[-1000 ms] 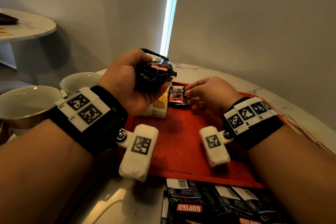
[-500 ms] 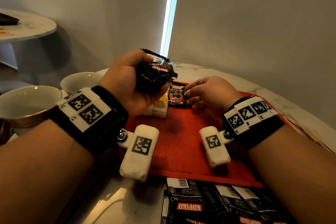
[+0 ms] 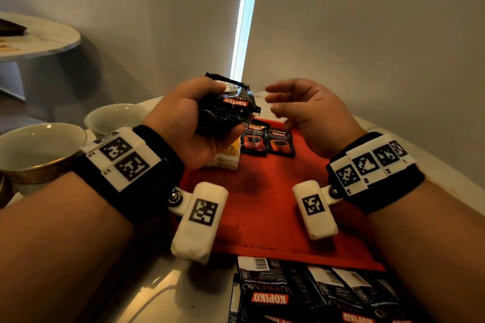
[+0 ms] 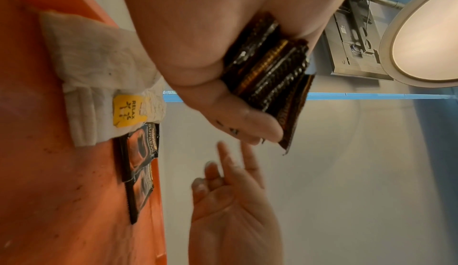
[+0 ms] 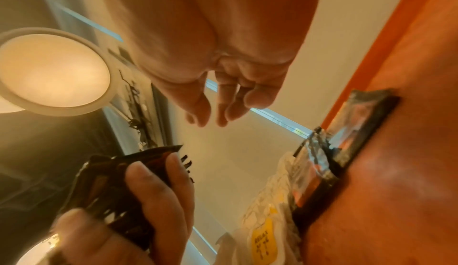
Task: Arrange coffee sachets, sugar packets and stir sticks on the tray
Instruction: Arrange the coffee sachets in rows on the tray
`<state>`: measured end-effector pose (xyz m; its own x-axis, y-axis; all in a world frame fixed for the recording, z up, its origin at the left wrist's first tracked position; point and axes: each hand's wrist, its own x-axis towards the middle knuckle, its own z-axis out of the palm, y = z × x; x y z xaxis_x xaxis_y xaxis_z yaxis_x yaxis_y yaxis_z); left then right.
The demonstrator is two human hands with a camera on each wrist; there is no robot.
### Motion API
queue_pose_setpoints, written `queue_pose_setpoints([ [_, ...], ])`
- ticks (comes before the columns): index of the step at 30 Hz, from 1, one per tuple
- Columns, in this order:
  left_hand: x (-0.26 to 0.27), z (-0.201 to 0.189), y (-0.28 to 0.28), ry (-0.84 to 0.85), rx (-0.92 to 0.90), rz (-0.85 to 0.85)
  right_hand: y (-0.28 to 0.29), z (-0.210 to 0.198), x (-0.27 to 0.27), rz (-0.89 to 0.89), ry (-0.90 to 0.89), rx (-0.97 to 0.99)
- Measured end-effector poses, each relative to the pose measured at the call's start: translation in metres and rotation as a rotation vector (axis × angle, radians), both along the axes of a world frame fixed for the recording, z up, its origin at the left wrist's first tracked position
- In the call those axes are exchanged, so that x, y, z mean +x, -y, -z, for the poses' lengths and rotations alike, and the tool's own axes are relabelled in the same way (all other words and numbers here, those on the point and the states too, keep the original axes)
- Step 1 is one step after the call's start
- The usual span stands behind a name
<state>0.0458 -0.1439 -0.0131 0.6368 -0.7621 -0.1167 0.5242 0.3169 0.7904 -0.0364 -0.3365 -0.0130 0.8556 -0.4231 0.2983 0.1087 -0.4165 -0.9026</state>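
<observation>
Head view: marble table [image 3: 147, 294], grey walls [image 3: 367, 34].

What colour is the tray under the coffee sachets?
The tray is red-orange, clearest in the head view.

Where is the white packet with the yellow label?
In the head view, the white packet with the yellow label lies at the far left of the red plastic tray, just below the left hand and left of two black coffee sachets.

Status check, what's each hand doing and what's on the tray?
Left hand grips sachet stack. Right hand open, empty. Two sachets on tray. Nothing blocking.
</observation>
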Motion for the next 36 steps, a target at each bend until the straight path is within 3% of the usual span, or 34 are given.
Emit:
queue_pose_setpoints([
  [3, 0.001, 0.000, -0.001, -0.009, -0.020, 0.004, -0.010, -0.009, -0.006, -0.118, 0.104, -0.081],
  [7, 0.002, 0.002, 0.000, -0.013, -0.013, 0.026, -0.016, -0.012, -0.011, -0.278, 0.105, -0.108],
  [11, 0.003, 0.003, 0.000, -0.011, -0.001, 0.037, -0.018, -0.010, -0.008, -0.204, 0.112, -0.292],
  [19, 0.003, 0.004, 0.001, -0.005, 0.011, 0.078, -0.020, -0.009, -0.006, -0.158, 0.130, -0.312],
  [30, 0.002, 0.006, 0.003, 0.002, 0.069, 0.097, -0.011, -0.005, -0.005, 0.047, 0.284, -0.193],
  [36, 0.006, 0.005, 0.003, -0.009, 0.051, 0.100, 0.015, 0.014, 0.007, 0.169, 0.245, 0.161],
])
